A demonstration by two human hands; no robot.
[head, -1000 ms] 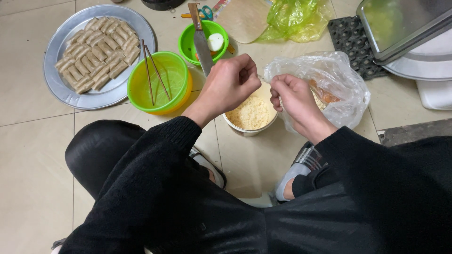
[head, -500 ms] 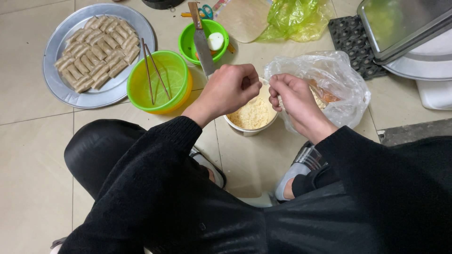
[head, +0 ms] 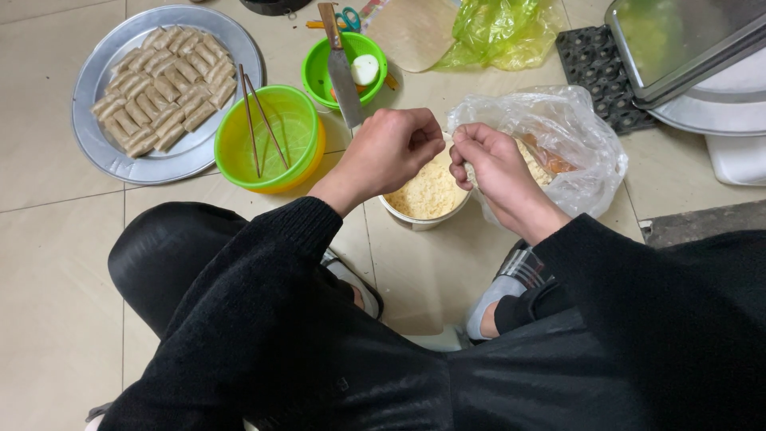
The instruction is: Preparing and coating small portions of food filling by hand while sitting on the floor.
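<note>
1. The left hand (head: 392, 152) and the right hand (head: 493, 164) are both curled closed over a white bowl of yellow crumbs (head: 427, 195) on the floor.
2. Their fingertips meet; what they pinch I cannot tell.
3. A clear plastic bag (head: 570, 132) lies just beside the right hand.
4. A green bowl with chopsticks (head: 267, 140) stands left, near a metal tray of rolls (head: 163, 88).

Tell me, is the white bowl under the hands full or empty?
Partly full. The white bowl holds pale yellow crumbs nearly up to its rim; both hands cover the far part, so the exact level cannot be told.

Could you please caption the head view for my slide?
Both hands, left and right, meet above a white tub of crumbs.
</note>
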